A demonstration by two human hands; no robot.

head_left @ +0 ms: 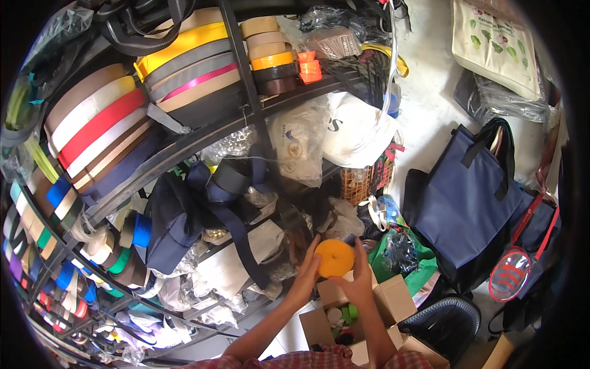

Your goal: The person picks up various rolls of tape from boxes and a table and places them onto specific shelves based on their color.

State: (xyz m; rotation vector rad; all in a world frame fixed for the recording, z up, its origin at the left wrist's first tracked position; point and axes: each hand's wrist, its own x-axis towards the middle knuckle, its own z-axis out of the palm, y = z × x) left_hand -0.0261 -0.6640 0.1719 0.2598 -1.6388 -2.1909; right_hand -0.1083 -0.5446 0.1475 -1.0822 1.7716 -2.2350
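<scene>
Between my two hands is a round, tightly wound roll of orange-yellow strap (pixel 335 258), its flat side facing up with a small dark centre. My left hand (pixel 305 270) grips its left edge, and my right hand (pixel 357 280) is closed against its lower right side. Below the roll stands an open cardboard box (pixel 316 326) holding green, white and dark rolls (pixel 345 315). A dark item, too small to make out, shows just behind the roll near my right fingertips.
Black metal shelves (pixel 178 144) with many strap rolls fill the left. Plastic-wrapped items (pixel 298 141) and a wicker basket (pixel 356 184) sit beyond my hands. A green bag (pixel 418 270) lies right of the box; a navy bag (pixel 461 203) hangs on the wall.
</scene>
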